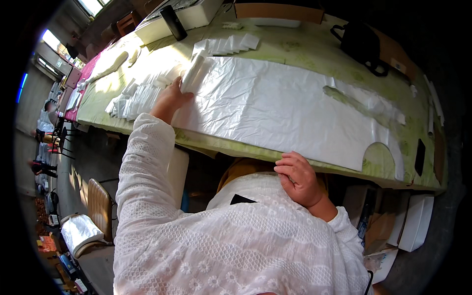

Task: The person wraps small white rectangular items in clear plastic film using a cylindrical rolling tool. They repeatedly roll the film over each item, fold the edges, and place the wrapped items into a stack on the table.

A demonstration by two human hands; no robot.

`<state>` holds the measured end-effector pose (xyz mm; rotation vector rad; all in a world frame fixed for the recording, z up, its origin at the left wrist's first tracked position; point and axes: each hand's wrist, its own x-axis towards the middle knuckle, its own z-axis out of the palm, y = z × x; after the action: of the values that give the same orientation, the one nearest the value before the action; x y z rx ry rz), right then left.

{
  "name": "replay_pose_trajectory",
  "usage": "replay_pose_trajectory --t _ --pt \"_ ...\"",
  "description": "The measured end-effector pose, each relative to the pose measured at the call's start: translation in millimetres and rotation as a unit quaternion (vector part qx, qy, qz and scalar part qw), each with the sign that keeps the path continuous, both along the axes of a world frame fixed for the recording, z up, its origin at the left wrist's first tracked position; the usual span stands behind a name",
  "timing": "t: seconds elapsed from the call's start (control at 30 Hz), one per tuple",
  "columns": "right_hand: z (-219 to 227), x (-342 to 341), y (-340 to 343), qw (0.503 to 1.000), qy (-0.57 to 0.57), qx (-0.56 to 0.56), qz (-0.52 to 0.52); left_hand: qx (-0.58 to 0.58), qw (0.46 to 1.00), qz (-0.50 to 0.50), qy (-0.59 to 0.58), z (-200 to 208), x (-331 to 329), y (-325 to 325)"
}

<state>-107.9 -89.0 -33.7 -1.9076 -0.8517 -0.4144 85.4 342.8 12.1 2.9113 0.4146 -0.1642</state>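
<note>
A thin white plastic sheet [275,108] lies spread along the table's near side. Its right end has a rounded cut-out and narrow strips, like a disposable apron. At its left end, a narrow folded band [193,73] runs across the sheet. My left hand [171,100] grips this band at its near part, fingers bent over it. My right hand [300,179] hovers by the table's front edge, loosely curled with thumb and fingers apart, holding nothing. Left of my left hand lie many small folded white plastic packets [140,98]. Another row of folded packets [228,45] is beyond the sheet.
A green patterned cloth covers the table [295,51]. Farther back are a dark cylinder [173,22], a white foam box [204,14], a cardboard box [278,11] and a black bag [361,46]. A dark phone-like slab [420,156] lies far right. A chair [101,206] stands left.
</note>
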Motion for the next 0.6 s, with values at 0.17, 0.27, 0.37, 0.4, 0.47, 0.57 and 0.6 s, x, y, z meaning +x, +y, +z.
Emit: replay_pose_trajectory --t 0.17,0.27,0.37,0.4,0.47,0.57,0.6 --pt "3.6 -3.9 -1.2 0.994 0.103 0.045 0.014 -0.411 0.910 -0.011 -0.057 -7.2 -6.6 -69.1" --pt "-3.4 -4.7 15.0 0.933 0.327 0.144 0.049 -0.716 0.696 0.036 -0.039 -12.3 -29.9 -150.2" --pt "2.0 -0.6 24.2 0.845 0.477 0.216 0.104 -0.785 0.619 0.012 -0.008 -22.6 -44.1 -208.0" --pt "5.8 1.8 25.4 0.820 0.510 0.228 0.126 -0.807 0.591 -0.003 -0.012 -29.8 -47.6 -222.7" --pt "10.9 2.5 26.3 0.810 0.540 0.212 0.084 -0.829 0.560 0.012 -0.006 -32.5 -57.2 -245.7" --pt "8.2 0.9 24.2 0.868 0.483 0.112 -0.033 -0.782 0.623 0.012 0.001 -34.8 -55.1 -262.0" --pt "8.5 0.7 24.2 0.876 0.469 0.093 -0.056 -0.752 0.659 0.016 -0.006 -31.4 -55.5 -266.6"
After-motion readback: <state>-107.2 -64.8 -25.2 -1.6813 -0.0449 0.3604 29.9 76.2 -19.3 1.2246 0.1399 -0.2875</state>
